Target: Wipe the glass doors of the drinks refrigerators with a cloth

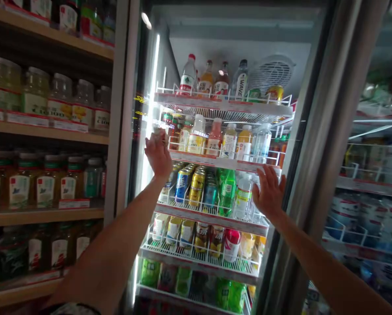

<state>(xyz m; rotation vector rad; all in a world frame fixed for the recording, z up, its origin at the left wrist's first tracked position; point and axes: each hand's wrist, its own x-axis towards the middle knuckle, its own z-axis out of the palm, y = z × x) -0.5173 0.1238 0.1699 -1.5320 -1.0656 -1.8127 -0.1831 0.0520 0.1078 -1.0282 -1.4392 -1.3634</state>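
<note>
My left hand [158, 153] is raised at the left side of a glass-fronted drinks fridge [204, 164], near the bright light strip. Its fingers are bent and blurred; a small pale patch shows at the fingertips, and I cannot make out what it is. On the right, my right hand [270, 192] is held up with its fingers apart and nothing in it, in front of a shelf edge and a clear bottle [243, 199]. Reflections on the glass suggest a pane between my hands and the drinks. Whether either palm touches it I cannot tell.
Wire shelves inside hold bottles and cans, among them a blue can [181, 186], a gold can [196, 188] and a green bottle [227, 190]. A wooden shelf [47, 124] with jars stands left. Another fridge bay [369, 188] is at right, beyond a metal frame [329, 144].
</note>
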